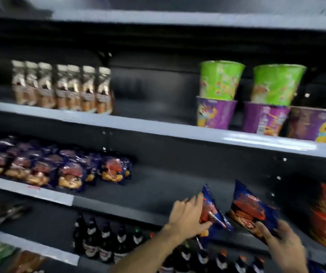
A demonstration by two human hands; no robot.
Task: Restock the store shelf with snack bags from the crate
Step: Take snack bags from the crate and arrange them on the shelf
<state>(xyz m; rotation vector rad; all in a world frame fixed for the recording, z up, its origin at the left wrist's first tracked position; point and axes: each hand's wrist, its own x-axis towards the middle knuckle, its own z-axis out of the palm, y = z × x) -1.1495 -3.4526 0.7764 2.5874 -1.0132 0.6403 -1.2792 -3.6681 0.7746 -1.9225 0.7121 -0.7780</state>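
Hands at dark middle shelf (148,191): left hand (187,215) pinches blue-red foil snack bag (214,213), right hand (282,247) grips second blue-red bag (253,211) by its bottom edge (both upright, likely for front-facing display) beside stocked matching bags (69,174).

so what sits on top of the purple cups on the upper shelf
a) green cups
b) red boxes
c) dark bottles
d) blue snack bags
a: two green cups stand stacked on the purple cups, on the right of the upper shelf.
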